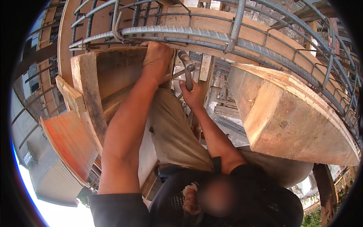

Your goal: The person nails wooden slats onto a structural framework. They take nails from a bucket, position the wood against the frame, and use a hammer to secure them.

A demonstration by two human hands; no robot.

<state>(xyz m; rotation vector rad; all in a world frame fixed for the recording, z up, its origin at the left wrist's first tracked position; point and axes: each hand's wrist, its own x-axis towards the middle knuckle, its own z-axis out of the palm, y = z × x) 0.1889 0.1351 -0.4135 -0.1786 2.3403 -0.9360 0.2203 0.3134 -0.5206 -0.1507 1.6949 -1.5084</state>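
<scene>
My left hand [157, 55] is closed over the upper edge of a wooden formwork panel [119, 70], close to its right end. The fingertips are partly hidden, so I cannot tell if something small is in them. In my right hand [193, 96] is a hammer [189, 79], gripped by its handle. Its metal head [185, 59] points up, just right of the panel's end and apart from my left hand. My trouser leg [176, 132] lies between my two forearms.
Bent steel reinforcing bars [177, 32] arch across the top. A second wooden form with a thick block [283, 117] stands at right. An orange-stained board [70, 140] leans at left. Through a gap below lie lower-level bars [230, 123].
</scene>
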